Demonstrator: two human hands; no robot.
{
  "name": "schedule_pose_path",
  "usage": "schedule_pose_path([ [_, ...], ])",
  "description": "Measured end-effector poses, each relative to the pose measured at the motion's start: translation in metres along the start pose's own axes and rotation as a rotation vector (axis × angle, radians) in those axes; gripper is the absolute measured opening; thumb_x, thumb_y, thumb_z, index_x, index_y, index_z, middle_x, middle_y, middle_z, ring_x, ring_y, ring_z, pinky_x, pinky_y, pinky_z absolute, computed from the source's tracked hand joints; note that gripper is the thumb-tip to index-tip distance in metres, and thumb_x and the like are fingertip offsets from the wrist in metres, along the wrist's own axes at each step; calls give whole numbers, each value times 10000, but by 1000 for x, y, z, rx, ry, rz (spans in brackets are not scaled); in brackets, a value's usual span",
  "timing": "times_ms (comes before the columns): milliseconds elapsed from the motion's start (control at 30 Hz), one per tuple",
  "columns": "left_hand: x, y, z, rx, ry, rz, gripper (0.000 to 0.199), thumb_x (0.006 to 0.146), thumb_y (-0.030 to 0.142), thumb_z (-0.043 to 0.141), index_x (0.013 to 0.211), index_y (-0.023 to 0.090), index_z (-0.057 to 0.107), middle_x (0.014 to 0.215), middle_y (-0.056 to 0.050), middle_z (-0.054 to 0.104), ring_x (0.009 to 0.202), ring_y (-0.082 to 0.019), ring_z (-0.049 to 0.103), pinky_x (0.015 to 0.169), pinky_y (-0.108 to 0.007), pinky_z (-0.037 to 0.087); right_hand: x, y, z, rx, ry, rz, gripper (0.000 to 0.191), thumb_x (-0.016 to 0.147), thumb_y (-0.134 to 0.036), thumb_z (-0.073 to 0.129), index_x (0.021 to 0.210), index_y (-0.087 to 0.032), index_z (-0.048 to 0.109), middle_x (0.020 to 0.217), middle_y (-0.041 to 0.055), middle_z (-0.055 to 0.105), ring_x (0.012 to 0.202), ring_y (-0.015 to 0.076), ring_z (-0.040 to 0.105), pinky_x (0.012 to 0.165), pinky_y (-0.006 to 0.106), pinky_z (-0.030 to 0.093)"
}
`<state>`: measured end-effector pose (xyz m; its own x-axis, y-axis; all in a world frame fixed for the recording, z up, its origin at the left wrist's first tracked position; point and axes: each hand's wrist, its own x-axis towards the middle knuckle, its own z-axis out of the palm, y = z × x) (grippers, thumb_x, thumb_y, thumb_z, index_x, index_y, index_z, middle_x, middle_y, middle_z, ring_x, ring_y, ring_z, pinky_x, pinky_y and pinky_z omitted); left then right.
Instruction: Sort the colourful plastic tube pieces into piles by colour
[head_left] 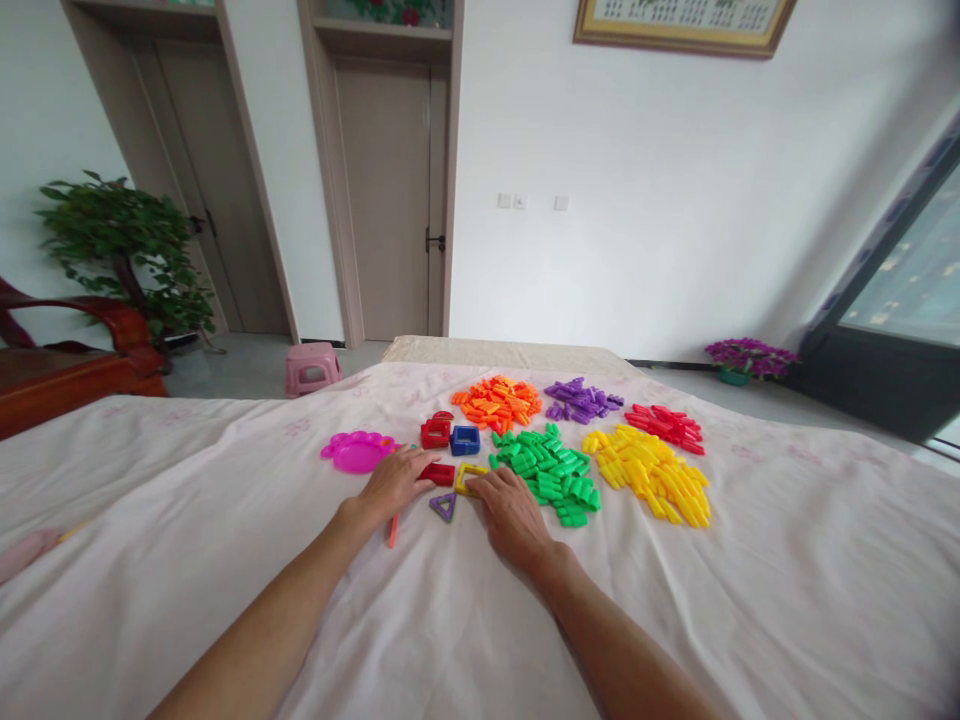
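Note:
My left hand (397,476) has its fingers and thumb at the left end of a red rectangular block (441,474), gripping it. My right hand (514,512) has its fingertips closed on the right side of a yellow square frame (463,470), close beside the red block. Just below them lies a purple triangle frame (443,508). Behind the hands stand a red hollow block (435,433) and a blue hollow block (466,440). An orange stick (393,532) pokes out below my left hand, and a magenta scalloped tray (355,453) is to its left.
Piles of green (551,465), yellow (656,475), orange (496,402), purple (583,400) and red pieces (666,427) spread across the right and back of the cloth-covered table (225,560). A pink stool (312,370) stands on the floor beyond.

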<state>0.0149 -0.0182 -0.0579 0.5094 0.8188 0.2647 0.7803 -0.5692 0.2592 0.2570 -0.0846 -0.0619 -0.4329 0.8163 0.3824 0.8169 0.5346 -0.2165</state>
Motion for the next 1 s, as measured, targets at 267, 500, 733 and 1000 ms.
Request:
schedule_pose_path([
  [267,5,-4,2,9,-38,4,327,912,303,641,1227,220,669,1204,-98,690,1153,-246,621,1001,-345,469,-1,4,4,62,20,-14,384,918,-52,512,1205,-259,661,1150,34,712,1093,222,538,978,346,397],
  [500,-18,-11,-6,-48,174,-109,485,945,425,568,1394,242,556,1388,-89,611,1268,-233,573,1041,-345,463,-6,4,4,75,86,40,484,878,-13,489,1276,-246,635,1262,63,659,1158,226,535,1032,368,382],
  [733,-65,-56,-15,61,288,-431,385,998,417,362,1178,225,643,1270,-72,683,1139,-228,649,944,-332,500,-7,4,4,55,64,48,432,878,-32,530,1235,-232,667,1218,63,674,1135,223,539,992,342,407],
  [1000,-105,-89,-21,185,212,-714,415,931,347,390,1240,185,615,1154,-121,695,1077,-271,665,876,-346,505,-10,7,7,80,138,47,397,852,6,526,1119,-223,711,1144,58,709,1094,220,578,973,344,426],
])
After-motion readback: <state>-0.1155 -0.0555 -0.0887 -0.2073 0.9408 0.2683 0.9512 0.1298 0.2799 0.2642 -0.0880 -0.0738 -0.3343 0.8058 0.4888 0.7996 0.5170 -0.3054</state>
